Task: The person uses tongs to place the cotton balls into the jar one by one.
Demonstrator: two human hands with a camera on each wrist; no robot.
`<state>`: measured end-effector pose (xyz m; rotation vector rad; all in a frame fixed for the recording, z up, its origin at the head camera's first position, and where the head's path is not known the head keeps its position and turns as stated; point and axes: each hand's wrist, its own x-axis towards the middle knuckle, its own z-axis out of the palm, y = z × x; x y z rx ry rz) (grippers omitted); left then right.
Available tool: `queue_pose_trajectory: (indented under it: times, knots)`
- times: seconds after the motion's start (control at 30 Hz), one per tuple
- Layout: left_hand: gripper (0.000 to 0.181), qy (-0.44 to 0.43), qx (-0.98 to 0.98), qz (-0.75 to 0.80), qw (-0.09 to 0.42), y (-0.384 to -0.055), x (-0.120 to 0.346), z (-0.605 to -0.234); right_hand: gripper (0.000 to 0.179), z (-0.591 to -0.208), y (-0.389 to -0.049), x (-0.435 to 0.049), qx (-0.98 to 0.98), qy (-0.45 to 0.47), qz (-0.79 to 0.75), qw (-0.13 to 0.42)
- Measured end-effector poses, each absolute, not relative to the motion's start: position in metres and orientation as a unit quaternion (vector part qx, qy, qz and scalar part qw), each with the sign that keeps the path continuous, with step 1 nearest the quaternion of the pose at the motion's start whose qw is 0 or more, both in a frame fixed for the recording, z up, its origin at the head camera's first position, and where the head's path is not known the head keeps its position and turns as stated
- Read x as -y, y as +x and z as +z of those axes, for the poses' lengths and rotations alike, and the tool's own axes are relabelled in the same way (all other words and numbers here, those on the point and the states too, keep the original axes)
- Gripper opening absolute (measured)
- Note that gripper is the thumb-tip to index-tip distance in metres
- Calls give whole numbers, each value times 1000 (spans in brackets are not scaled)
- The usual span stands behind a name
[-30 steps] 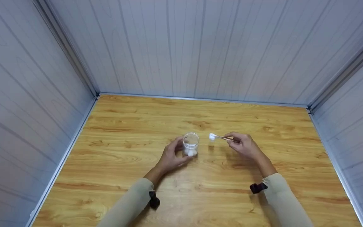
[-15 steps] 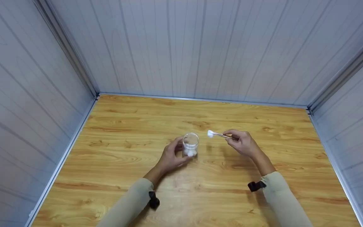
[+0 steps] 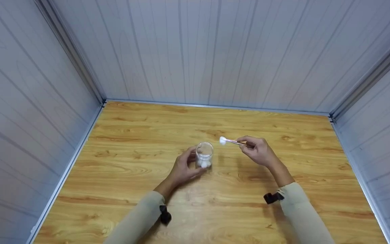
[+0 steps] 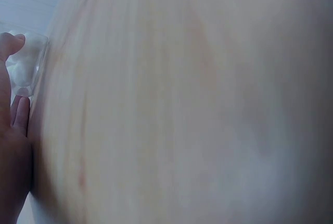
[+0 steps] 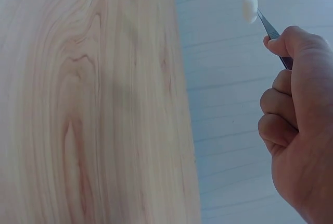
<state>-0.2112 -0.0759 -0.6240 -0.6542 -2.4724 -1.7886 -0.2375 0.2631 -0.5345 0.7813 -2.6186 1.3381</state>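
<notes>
My left hand [image 3: 183, 169] grips a clear glass jar [image 3: 204, 151] that stands upright on the table, its mouth uncovered. White cotton balls [image 3: 204, 163] lie at the bottom of the jar; the left wrist view catches the jar's side [image 4: 39, 70] at its left edge, with the thumb across it. In my right hand [image 3: 261, 152] is a pair of metal tweezers [image 3: 232, 141], pinched between thumb and fingers. Their tips hold one cotton ball [image 3: 222, 140] in the air, just right of the jar and about level with its rim. The right wrist view shows this cotton ball [image 5: 250, 9] too.
The wood-grain table [image 3: 141, 135] carries the jar. Pale panel walls [image 3: 198, 51] rise at the back and on both sides, with a metal strip along the table's back edge. A black wrist camera [image 3: 165, 215] sits on each sleeve.
My right hand has moved up and slightly left, bringing the tweezers and cotton ball higher and nearer the jar. The left hand and jar have stayed in place.
</notes>
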Motion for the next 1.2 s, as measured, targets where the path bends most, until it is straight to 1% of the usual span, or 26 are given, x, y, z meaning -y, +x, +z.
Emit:
queue_pose_trajectory:
  times: [0.33,0.7,1.2]
  knots:
    - [83,-210,794,-570,13,-212,76,-625,21,-524,-236,-250,859,260,440,39]
    - [82,-223,793,-567,22,-212,76,-626,22,-519,-235,-233,841,307,441,66]
    - [81,-216,789,-575,11,-212,76,-625,23,-519,-232,-213,819,347,452,67]
